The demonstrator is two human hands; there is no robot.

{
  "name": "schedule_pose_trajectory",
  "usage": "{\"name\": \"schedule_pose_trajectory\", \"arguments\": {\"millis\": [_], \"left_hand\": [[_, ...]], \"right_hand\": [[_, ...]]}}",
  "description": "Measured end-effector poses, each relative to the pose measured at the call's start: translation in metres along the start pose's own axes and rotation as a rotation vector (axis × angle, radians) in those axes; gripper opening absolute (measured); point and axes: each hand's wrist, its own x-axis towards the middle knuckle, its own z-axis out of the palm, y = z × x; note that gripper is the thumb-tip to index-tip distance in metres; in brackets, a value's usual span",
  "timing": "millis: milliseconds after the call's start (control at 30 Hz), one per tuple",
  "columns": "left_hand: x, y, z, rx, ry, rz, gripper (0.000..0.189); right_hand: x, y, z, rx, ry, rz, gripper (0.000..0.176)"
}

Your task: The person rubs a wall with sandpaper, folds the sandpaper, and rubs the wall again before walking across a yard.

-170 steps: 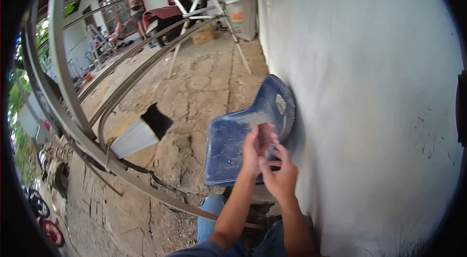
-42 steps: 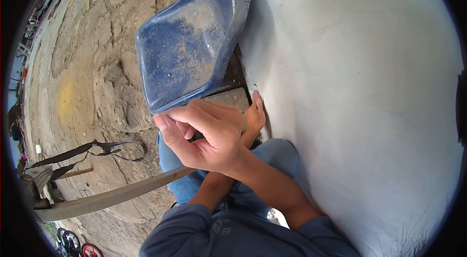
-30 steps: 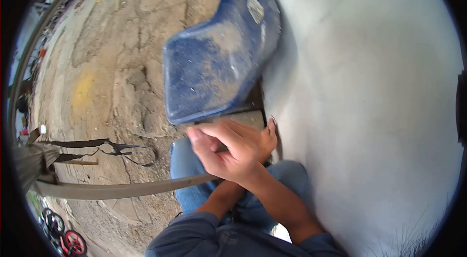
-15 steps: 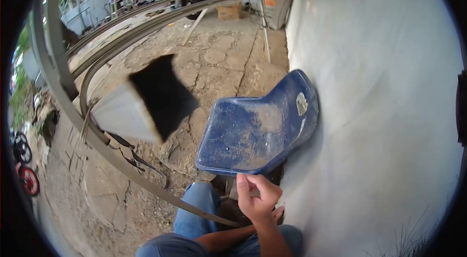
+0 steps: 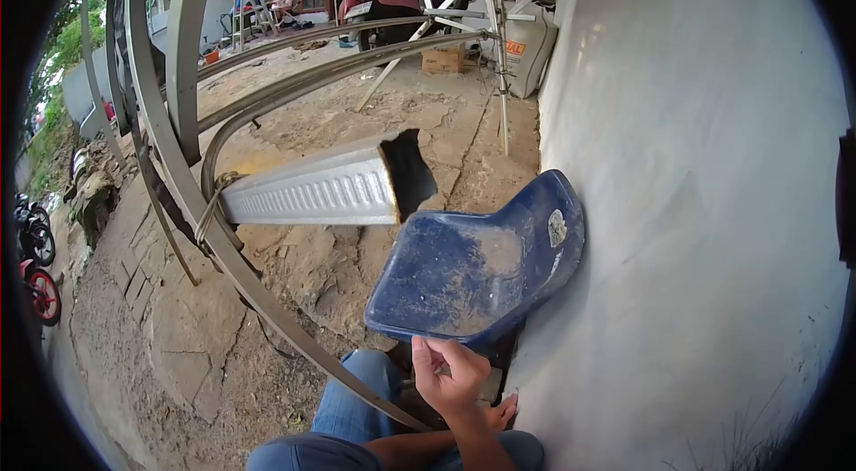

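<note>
A dusty blue plastic chair seat (image 5: 455, 270) leans against the white wall, its low edge towards me. My right hand (image 5: 450, 373) is at that near edge, fingers curled and thumb on the rim, pinching it. A pale worn patch marks the seat's upright part. My left forearm (image 5: 392, 447) crosses low beneath my right wrist. Its fingers are mostly hidden, so what they touch cannot be made out. Just left of the seat, a ribbed silver metal channel (image 5: 312, 193) with a dark ragged end sticks out from a curved metal frame (image 5: 267, 315), tied with wire.
The white wall (image 5: 678, 204) closes off the right side. Cracked, rough concrete (image 5: 196, 355) covers the ground. Further back stand a thin metal stand (image 5: 501, 88), a cardboard box (image 5: 443, 59), a sack (image 5: 532, 48), a covered motorbike (image 5: 379, 3) and a stepladder (image 5: 252, 8).
The view has tilted up and turned, so the metal channel now shows side-on and more background appears. My right hand stays at the seat's near edge, slightly further left along it.
</note>
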Motion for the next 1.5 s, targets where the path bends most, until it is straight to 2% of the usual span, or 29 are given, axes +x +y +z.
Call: {"name": "schedule_pose_trajectory", "arguments": {"millis": [33, 100, 133, 200, 233, 300, 333, 400, 433, 500, 533, 600, 633, 700, 733, 800, 833, 933, 1000, 1033, 1133, 1233, 1367, 1433, 1500], "left_hand": [[-0.003, -0.006, 0.004, -0.009, -0.003, -0.005, 0.047], [0.007, -0.005, -0.004, 0.079, -0.317, -0.341, 0.050], [0.017, 0.010, -0.013, 0.076, -0.328, -0.338, 0.050], [0.038, 0.062, -0.043, -0.028, -0.245, -0.520, 0.046], [0.039, 0.064, -0.043, -0.027, -0.257, -0.515, 0.046], [0.044, 0.065, -0.039, -0.062, -0.138, -0.450, 0.046], [0.042, 0.064, -0.037, -0.060, -0.140, -0.449, 0.046], [0.026, 0.050, -0.024, -0.046, -0.120, -0.354, 0.058], [0.017, 0.040, -0.021, -0.044, -0.127, -0.362, 0.058], [0.008, 0.030, -0.026, -0.041, -0.174, -0.216, 0.060], [0.011, 0.026, -0.026, -0.034, -0.176, -0.217, 0.060], [0.034, 0.060, -0.048, -0.006, -0.421, -0.560, 0.059], [0.039, 0.070, -0.053, 0.009, -0.415, -0.558, 0.059], [0.044, 0.079, -0.059, 0.035, -0.495, -0.697, 0.059], [0.034, 0.067, -0.052, 0.054, -0.488, -0.704, 0.059], [0.006, 0.031, -0.028, -0.022, -0.324, -0.385, 0.065], [0.007, 0.034, -0.029, -0.009, -0.313, -0.388, 0.065], [0.018, 0.056, -0.041, -0.075, -0.222, -0.485, 0.070], [0.034, 0.063, -0.044, -0.145, -0.249, -0.717, 0.069], [0.038, 0.067, -0.046, -0.148, -0.252, -0.718, 0.069], [0.045, 0.079, -0.044, -0.220, -0.176, -0.963, 0.072], [0.044, 0.074, -0.043, -0.169, -0.289, -0.905, 0.073], [0.033, 0.070, -0.041, -0.077, -0.284, -0.779, 0.067], [0.017, 0.040, -0.036, 0.015, -0.431, -0.466, 0.058], [-0.010, 0.000, -0.021, 0.013, -0.491, -0.286, 0.053]], "right_hand": [[-0.002, -0.001, -0.002, -0.007, -0.005, 0.006, 0.009], [0.000, -0.004, -0.003, 0.019, -0.047, 0.028, 0.010], [0.001, -0.006, -0.004, 0.009, -0.042, 0.033, 0.010], [0.002, -0.009, -0.006, 0.005, -0.055, 0.010, 0.010], [0.000, -0.007, -0.004, -0.004, -0.046, 0.013, 0.010], [-0.002, 0.000, 0.001, 0.018, -0.014, -0.004, 0.009], [-0.002, -0.001, 0.001, 0.018, -0.010, -0.004, 0.009], [-0.001, -0.003, -0.001, -0.005, -0.019, -0.008, 0.009], [0.000, -0.004, -0.003, -0.004, -0.016, 0.002, 0.009], [0.004, -0.006, -0.007, 0.000, -0.049, -0.005, 0.010], [0.004, -0.006, -0.008, 0.004, -0.043, -0.003, 0.010], [0.005, -0.005, -0.009, -0.020, -0.030, -0.015, 0.010], [0.005, -0.002, -0.008, -0.009, -0.020, -0.020, 0.010], [0.002, 0.004, -0.004, 0.004, 0.022, -0.023, 0.008], [0.001, 0.004, -0.002, 0.021, 0.033, -0.023, 0.008], [0.001, 0.004, -0.003, -0.004, 0.023, -0.017, 0.008], [0.001, 0.005, -0.003, 0.007, 0.015, -0.005, 0.008], [0.002, 0.005, -0.004, 0.002, 0.054, -0.016, 0.008], [0.005, 0.001, -0.003, 0.009, 0.068, 0.002, 0.007], [0.005, 0.001, -0.004, 0.010, 0.060, -0.005, 0.008], [0.003, 0.001, -0.007, -0.001, 0.046, -0.007, 0.008], [0.002, 0.004, -0.008, -0.004, 0.040, -0.010, 0.009], [0.005, 0.006, -0.010, -0.009, 0.059, -0.002, 0.009], [0.008, 0.009, -0.008, -0.005, 0.068, -0.029, 0.009], [0.009, 0.004, -0.012, -0.012, 0.051, -0.025, 0.008]]}}
